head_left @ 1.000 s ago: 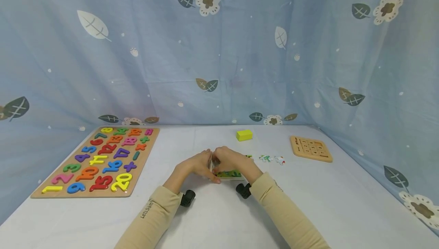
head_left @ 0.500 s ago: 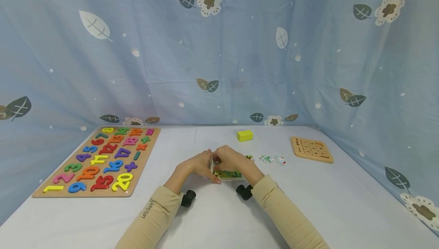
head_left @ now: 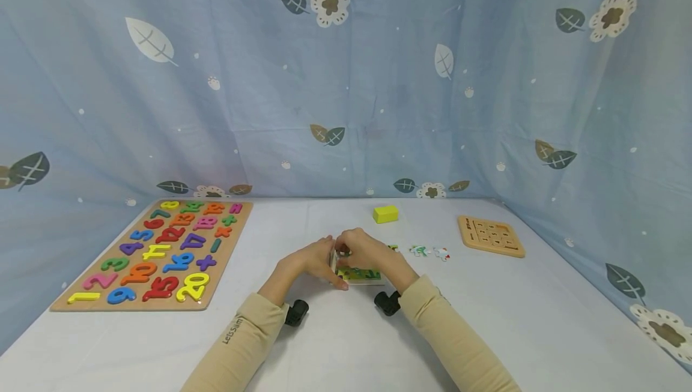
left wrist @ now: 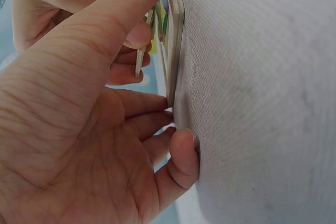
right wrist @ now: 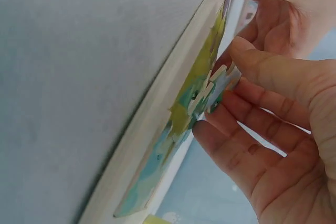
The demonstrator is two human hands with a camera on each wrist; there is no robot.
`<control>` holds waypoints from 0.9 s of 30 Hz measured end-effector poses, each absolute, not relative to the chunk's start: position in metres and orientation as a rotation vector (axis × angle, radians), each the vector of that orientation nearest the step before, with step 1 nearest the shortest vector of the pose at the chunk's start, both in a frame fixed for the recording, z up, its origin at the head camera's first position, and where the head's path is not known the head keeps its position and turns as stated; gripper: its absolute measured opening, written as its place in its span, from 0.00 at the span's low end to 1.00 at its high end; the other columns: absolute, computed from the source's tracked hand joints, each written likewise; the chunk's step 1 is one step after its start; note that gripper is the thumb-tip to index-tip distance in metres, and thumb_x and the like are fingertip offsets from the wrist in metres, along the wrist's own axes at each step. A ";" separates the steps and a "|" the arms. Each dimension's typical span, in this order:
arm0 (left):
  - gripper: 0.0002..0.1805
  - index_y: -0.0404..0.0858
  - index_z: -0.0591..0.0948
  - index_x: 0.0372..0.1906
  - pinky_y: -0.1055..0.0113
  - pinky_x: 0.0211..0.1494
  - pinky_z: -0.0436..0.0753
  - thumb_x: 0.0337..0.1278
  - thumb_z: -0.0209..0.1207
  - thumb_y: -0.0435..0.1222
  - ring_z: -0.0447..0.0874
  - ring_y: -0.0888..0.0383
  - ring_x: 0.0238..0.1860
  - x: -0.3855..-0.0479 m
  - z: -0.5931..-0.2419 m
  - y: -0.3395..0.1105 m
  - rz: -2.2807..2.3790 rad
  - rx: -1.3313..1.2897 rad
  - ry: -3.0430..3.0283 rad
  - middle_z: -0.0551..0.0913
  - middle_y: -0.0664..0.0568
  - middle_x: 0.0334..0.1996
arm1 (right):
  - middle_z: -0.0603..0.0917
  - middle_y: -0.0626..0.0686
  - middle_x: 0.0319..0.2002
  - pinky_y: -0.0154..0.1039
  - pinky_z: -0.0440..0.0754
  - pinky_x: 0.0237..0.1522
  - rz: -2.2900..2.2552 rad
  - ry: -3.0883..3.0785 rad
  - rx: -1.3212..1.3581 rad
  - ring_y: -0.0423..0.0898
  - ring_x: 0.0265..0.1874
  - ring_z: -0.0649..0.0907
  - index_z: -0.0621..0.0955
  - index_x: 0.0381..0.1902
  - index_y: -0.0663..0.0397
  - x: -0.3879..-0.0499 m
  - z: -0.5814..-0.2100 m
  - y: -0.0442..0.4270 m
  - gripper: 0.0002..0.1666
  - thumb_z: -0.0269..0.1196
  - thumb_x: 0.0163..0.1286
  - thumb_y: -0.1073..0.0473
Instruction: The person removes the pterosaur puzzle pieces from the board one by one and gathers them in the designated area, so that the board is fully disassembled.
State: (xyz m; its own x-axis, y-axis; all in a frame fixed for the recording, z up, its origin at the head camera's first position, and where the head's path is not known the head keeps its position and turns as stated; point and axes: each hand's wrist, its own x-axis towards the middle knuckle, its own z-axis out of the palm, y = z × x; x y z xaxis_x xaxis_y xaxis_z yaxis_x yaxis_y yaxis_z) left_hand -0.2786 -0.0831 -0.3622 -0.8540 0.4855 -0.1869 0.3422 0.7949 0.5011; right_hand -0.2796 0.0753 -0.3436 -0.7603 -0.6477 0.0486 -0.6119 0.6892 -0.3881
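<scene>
A shallow puzzle board with a green picture (head_left: 359,275) lies flat at the table's middle. My left hand (head_left: 316,260) holds its left end, thumb at the near corner and fingertips on the far side of the frame (left wrist: 176,40). Above the picture, my right hand (head_left: 364,251) pinches a small jigsaw piece (right wrist: 223,85) between thumb and fingers. That piece is tilted over the board, close to its pieces (right wrist: 181,111); whether they touch, I cannot tell. My right hand and forearm hide part of the board in the head view.
A wooden number board (head_left: 216,272) lies to the left. Behind the hands stands a yellow block (head_left: 385,214). Loose jigsaw pieces (head_left: 418,250) lie right of the puzzle board, and a wooden sliding-number tray (head_left: 491,236) is farther right. A blue curtain (head_left: 367,80) hangs behind.
My right hand has shifted very slightly over the board, with a little more of the picture showing beneath it. My left hand has stayed where it was.
</scene>
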 end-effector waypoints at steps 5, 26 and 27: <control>0.63 0.31 0.52 0.74 0.45 0.74 0.57 0.37 0.75 0.53 0.47 0.40 0.76 -0.279 -0.362 -0.083 0.654 0.637 2.684 0.49 0.34 0.75 | 0.85 0.54 0.39 0.39 0.82 0.44 -0.634 2.803 -1.064 0.47 0.40 0.83 0.83 0.43 0.61 -0.283 -0.347 0.078 0.13 0.68 0.61 0.64; 0.63 0.27 0.52 0.73 0.49 0.76 0.56 0.38 0.73 0.55 0.48 0.43 0.76 -0.280 -0.362 -0.082 0.590 0.622 2.701 0.50 0.37 0.75 | 0.86 0.57 0.41 0.40 0.83 0.45 -0.569 2.830 -1.102 0.46 0.40 0.83 0.83 0.45 0.66 -0.277 -0.339 0.091 0.15 0.68 0.61 0.64; 0.63 0.27 0.52 0.73 0.48 0.76 0.56 0.38 0.73 0.55 0.48 0.43 0.76 -0.280 -0.362 -0.082 0.587 0.621 2.701 0.50 0.36 0.75 | 0.86 0.57 0.40 0.40 0.83 0.45 -0.565 2.829 -1.099 0.46 0.39 0.83 0.83 0.44 0.66 -0.276 -0.338 0.093 0.15 0.68 0.61 0.64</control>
